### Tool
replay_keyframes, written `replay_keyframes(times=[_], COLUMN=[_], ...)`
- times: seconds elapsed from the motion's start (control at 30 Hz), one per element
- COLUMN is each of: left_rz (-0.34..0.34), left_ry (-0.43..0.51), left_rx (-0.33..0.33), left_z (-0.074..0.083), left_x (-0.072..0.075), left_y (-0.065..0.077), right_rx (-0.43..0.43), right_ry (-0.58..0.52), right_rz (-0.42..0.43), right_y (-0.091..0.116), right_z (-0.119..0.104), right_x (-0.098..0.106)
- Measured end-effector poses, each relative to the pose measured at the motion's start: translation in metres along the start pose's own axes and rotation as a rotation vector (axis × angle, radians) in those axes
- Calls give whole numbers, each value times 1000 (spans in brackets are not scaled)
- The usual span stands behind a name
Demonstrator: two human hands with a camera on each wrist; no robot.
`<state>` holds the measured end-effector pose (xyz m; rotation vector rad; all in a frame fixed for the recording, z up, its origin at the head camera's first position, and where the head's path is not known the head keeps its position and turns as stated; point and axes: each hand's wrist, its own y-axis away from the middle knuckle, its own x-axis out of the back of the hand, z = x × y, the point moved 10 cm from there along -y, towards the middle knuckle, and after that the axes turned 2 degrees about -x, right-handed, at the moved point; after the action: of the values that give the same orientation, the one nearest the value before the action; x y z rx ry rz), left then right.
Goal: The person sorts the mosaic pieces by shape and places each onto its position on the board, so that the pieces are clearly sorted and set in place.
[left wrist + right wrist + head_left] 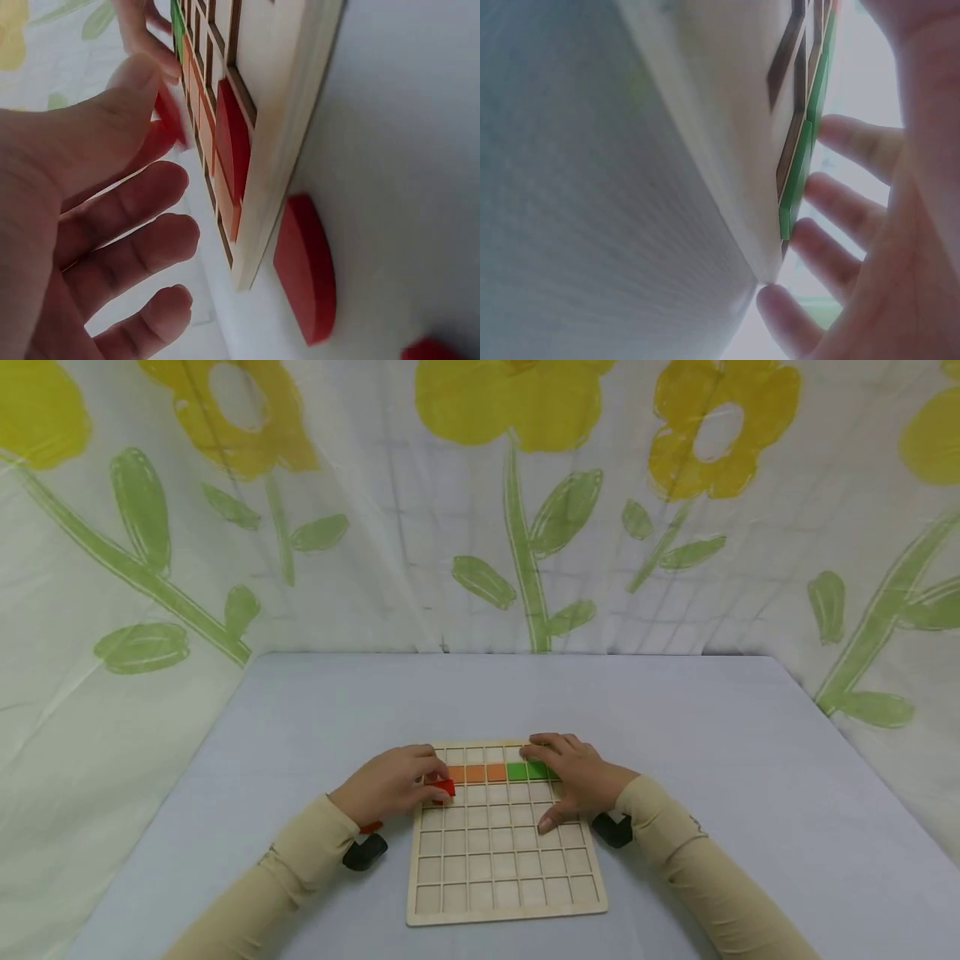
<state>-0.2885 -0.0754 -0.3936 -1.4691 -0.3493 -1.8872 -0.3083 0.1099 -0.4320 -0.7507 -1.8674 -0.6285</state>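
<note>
My left hand [393,783] is over the left side of a wooden grid board [510,917], pinching a red tile [169,114] between thumb and index finger. Its other fingers are loosely bent. Another red tile [234,142] sits in a cell at the board's left edge, beside the orange tiles [476,773]. Green tiles [517,772] continue that row to the right, partly covered by my right hand [585,777]. That hand spreads over the board's upper right, fingertips right at the green tiles in the right wrist view.
A loose red piece [306,270] lies on the table beside the board's left edge, with another red piece [431,350] nearby. Black wrist devices [365,852] sit under both wrists. A white cloth with flower prints [360,568] hangs behind the table [712,735].
</note>
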Motion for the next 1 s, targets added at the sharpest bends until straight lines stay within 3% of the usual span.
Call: replay_keyframes(times=[0.43,1.0], left_rz=[-29,-62], left_ry=[2,10], left_rx=[-107,-76], left_z=[15,17], left_x=[-12,-17], left_y=[-5,-7], right_rx=[1,-3], right_ry=[13,-4], right_rz=[-2,-15], right_y=[0,-1], right_z=[-1,0], right_x=[2,-1])
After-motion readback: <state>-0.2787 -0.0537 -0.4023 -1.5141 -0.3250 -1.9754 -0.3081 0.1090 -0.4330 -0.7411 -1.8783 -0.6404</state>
